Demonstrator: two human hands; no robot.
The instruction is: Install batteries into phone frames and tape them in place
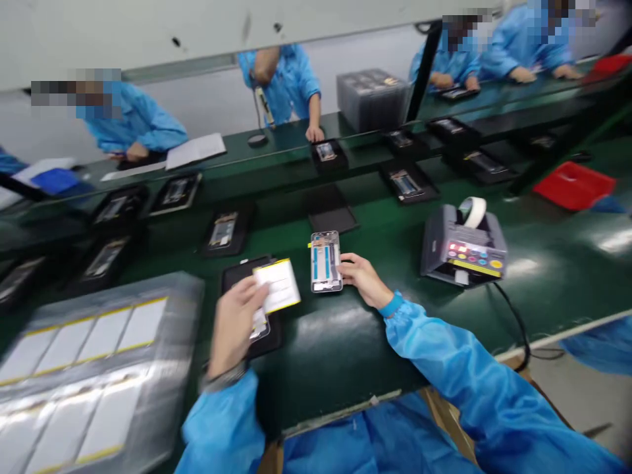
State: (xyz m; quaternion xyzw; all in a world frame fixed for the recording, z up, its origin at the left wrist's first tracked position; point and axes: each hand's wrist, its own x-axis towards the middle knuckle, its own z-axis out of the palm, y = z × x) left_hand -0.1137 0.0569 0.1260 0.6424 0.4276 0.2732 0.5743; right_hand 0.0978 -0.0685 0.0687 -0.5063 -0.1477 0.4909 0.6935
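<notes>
My left hand (239,316) pinches a white phone battery (280,284) with yellow edges, held above the bench. Just right of it lies an opened phone frame (326,266) with blue strips in its battery bay and a yellow tab at its upper left. The fingers of my right hand (363,276) close on this frame's right edge. Beneath my left hand is a black tray (269,339) with another phone part (259,324) in it, partly covered by the hand and battery.
A clear tray of batteries (118,306) stands at left. A tape dispenser (464,247) sits at right, with a red bin (575,185) beyond. An empty black tray (330,207) lies ahead. Black trays with phones (224,230) line the bench; co-workers in blue (141,118) sit opposite.
</notes>
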